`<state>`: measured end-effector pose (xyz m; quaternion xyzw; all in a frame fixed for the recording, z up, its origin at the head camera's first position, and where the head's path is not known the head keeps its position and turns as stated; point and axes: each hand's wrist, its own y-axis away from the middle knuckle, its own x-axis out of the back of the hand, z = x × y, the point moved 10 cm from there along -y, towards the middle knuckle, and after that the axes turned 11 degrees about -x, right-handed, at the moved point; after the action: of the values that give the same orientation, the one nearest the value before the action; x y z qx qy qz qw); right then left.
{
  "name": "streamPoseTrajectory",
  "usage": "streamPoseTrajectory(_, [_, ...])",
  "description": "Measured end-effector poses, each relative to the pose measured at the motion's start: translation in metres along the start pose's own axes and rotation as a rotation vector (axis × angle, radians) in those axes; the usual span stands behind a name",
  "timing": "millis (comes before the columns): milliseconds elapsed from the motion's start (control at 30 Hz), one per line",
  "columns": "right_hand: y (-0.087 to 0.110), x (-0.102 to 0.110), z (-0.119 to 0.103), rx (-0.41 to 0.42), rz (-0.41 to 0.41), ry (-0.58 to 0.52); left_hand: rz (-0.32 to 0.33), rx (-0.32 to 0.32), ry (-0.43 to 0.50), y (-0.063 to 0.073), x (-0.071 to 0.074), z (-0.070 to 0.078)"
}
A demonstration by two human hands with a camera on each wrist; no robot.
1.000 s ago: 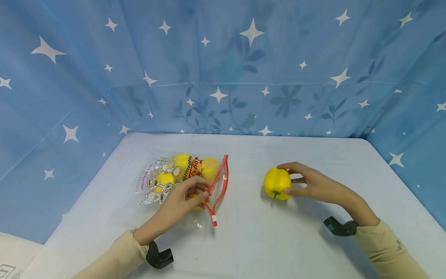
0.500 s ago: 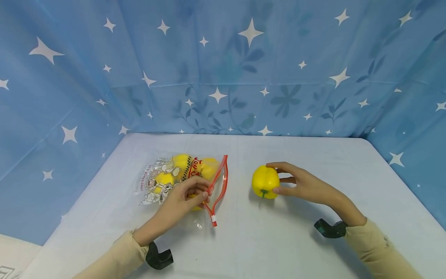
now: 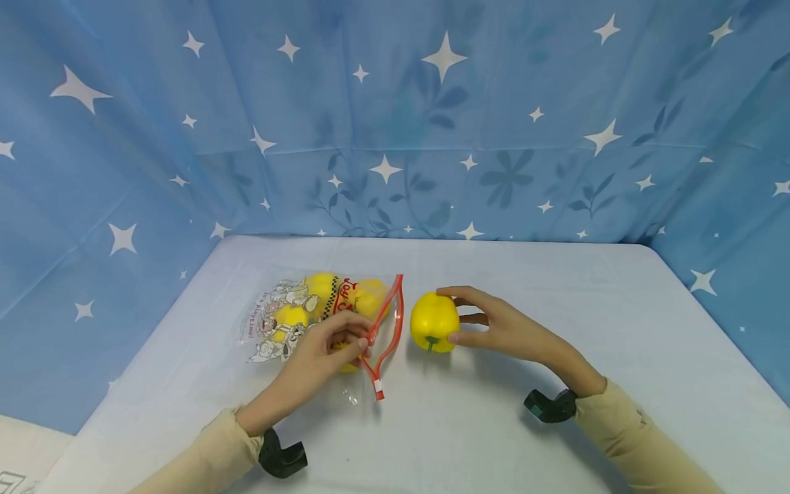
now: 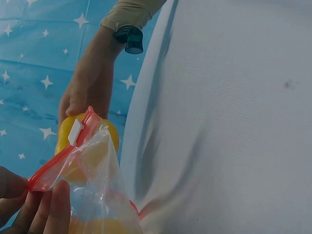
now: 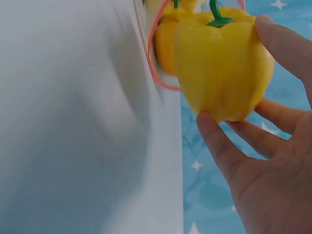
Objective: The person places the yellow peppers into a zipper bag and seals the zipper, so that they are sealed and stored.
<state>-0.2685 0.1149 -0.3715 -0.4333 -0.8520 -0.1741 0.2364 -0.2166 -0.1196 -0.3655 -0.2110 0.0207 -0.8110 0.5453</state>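
A yellow bell pepper [image 3: 434, 321] with a green stem is held by my right hand [image 3: 503, 329], thumb on one side and fingers on the other. In the right wrist view the pepper [image 5: 224, 63] hangs beside the table surface, in front of the bag's red rim. My left hand [image 3: 330, 346] pinches the red zip edge of a clear plastic zip bag [image 3: 265, 329], keeping its mouth apart toward the pepper. Several yellow peppers [image 3: 321, 285] lie inside the bag, partly covered by its printed drawings. The white slider [image 4: 76, 132] shows in the left wrist view.
A white cloth-covered table [image 3: 481, 425] carries the bag on its left half. Blue curtain [image 3: 395, 116] with white stars rises along the back and sides. A black wrist camera [image 3: 282, 454] sits at the left wrist, another camera [image 3: 549, 406] at the right.
My right hand has carried the yellow bell pepper leftward, close to the bag's mouth. The left hand and the bag have stayed in place.
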Motion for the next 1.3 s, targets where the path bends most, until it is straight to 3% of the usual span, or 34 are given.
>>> streamPoseTrajectory(600, [-0.029, -0.046, -0.025, 0.012, -0.047, -0.064, 0.005, -0.007, -0.02, 0.0, 0.0, 0.003])
streamPoseTrajectory(1000, [-0.04, -0.076, -0.03, 0.053, -0.055, -0.11, 0.021, -0.048, -0.103, 0.004, -0.003, 0.008])
streamPoseTrajectory(1300, [-0.049, -0.093, -0.033, 0.006, 0.023, -0.127, 0.028, -0.062, -0.149, 0.004, -0.001, 0.01])
